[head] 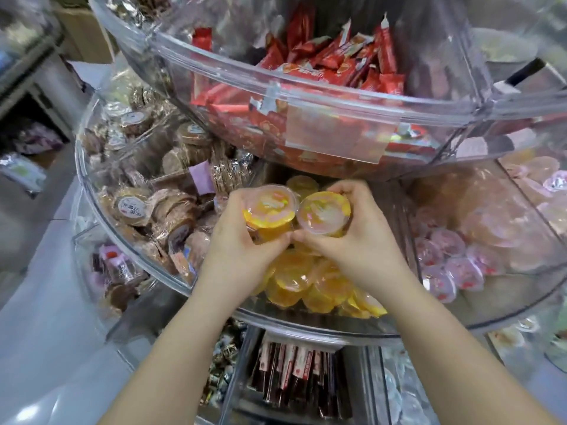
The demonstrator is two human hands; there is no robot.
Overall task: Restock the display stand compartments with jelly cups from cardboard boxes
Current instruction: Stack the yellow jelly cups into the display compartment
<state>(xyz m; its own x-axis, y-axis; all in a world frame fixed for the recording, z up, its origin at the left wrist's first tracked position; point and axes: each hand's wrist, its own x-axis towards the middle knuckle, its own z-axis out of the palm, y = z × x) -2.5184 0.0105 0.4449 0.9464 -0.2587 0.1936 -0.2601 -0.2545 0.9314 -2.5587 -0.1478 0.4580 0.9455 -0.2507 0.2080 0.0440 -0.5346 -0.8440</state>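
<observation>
My left hand (pixel 242 240) grips a yellow jelly cup (pixel 270 211) with a clear lid. My right hand (pixel 359 237) grips a second yellow jelly cup (pixel 323 214) right beside it; the two cups touch. Both are held over the middle compartment of the clear round display stand (pixel 322 328), above a pile of several yellow jelly cups (pixel 310 283). More yellow cups (pixel 302 184) show behind my hands, under the upper tier. No cardboard box with jelly cups shows near my hands.
Left compartment holds wrapped brown cakes (pixel 147 207); right compartment holds pink jelly cups (pixel 445 259). The upper tier (pixel 276 90) overhangs closely, filled with red snack packets (pixel 331 65). A lower tier holds dark stick packets (pixel 291 372). A cardboard box (pixel 86 35) stands far left.
</observation>
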